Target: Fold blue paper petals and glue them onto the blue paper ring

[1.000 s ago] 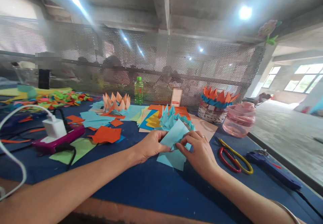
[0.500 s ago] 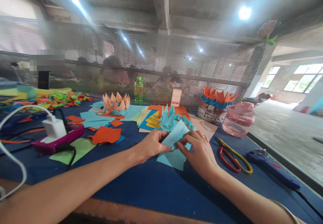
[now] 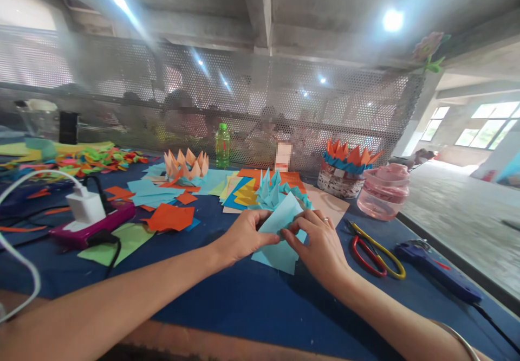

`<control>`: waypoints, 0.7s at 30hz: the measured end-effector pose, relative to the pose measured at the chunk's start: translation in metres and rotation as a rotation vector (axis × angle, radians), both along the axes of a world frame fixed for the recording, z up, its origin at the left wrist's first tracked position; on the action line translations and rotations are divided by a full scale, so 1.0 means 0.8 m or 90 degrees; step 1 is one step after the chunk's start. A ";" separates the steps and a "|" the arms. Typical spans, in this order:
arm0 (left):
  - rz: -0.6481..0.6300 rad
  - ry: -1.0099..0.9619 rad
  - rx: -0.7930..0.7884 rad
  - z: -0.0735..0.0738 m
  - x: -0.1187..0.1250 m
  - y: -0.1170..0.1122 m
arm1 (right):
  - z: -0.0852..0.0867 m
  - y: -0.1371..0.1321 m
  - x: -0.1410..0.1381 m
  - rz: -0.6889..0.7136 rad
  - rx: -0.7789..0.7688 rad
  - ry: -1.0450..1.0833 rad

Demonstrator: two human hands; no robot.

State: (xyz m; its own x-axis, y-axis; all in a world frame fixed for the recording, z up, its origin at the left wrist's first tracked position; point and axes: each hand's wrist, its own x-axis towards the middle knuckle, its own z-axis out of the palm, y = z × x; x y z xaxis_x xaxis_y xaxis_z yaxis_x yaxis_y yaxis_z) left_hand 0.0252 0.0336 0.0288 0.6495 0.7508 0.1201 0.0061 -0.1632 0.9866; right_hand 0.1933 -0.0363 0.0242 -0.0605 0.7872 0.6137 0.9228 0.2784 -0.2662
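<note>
Folded light-blue paper (image 3: 280, 255) is held at lower centre of the frame, pinched between the thumb and curled fingers of the left hand (image 3: 244, 236) and of the right hand (image 3: 320, 247). A spiky teal paper lotus (image 3: 270, 193) is seen just beyond it; red-and-yellow scissors (image 3: 368, 255) are laid to the right.

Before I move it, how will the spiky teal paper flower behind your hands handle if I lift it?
The teal folded-paper flower is probably very light for its size, being only folded paper. Its thin upright points will likely bend under a firm pinch. It sits among loose paper sheets, so a push may drag those along.
</note>
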 end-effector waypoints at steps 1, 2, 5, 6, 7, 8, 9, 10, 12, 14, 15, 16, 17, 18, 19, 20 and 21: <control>-0.003 0.001 0.003 -0.001 0.000 0.000 | 0.000 0.000 0.000 0.001 0.002 0.001; -0.006 0.000 0.005 -0.001 0.000 0.001 | 0.000 0.000 -0.001 0.001 0.003 0.002; -0.005 -0.002 0.012 -0.002 -0.001 0.001 | 0.001 -0.001 -0.002 0.002 0.001 0.005; -0.001 -0.002 0.013 -0.002 -0.001 0.001 | 0.001 -0.001 -0.002 0.003 0.000 0.005; 0.002 -0.001 0.013 -0.002 -0.001 0.000 | 0.001 -0.001 -0.003 0.003 0.000 0.005; 0.005 -0.001 0.010 -0.002 -0.001 0.000 | 0.001 -0.001 -0.003 0.003 0.001 0.005; 0.007 -0.001 0.006 -0.001 -0.001 0.000 | 0.002 -0.001 -0.003 0.004 0.002 0.005; 0.009 -0.002 0.001 -0.001 -0.001 -0.001 | 0.002 -0.001 -0.003 0.004 0.002 0.005; 0.019 -0.004 -0.012 0.001 -0.001 -0.002 | 0.002 -0.001 -0.003 0.005 0.003 0.006; 0.033 -0.006 -0.032 0.003 -0.001 -0.005 | 0.002 -0.001 -0.003 0.008 0.007 0.006; 0.040 -0.007 -0.044 0.004 0.000 -0.006 | 0.002 -0.001 -0.002 0.009 0.009 0.005; 0.045 -0.009 -0.055 0.005 0.000 -0.007 | 0.002 -0.002 -0.002 0.008 0.011 0.005; 0.049 -0.010 -0.065 0.006 0.000 -0.008 | 0.002 -0.002 -0.002 0.005 0.012 0.008; 0.053 -0.012 -0.074 0.007 0.000 -0.009 | 0.002 -0.001 -0.002 -0.001 0.015 0.016; 0.055 -0.015 -0.082 0.008 0.001 -0.009 | 0.002 -0.001 -0.002 -0.010 0.023 0.033; 0.057 -0.018 -0.086 0.008 0.001 -0.009 | 0.001 0.000 -0.001 -0.020 0.035 0.058; 0.060 -0.021 -0.088 0.009 0.001 -0.009 | 0.000 0.001 -0.001 -0.027 0.048 0.092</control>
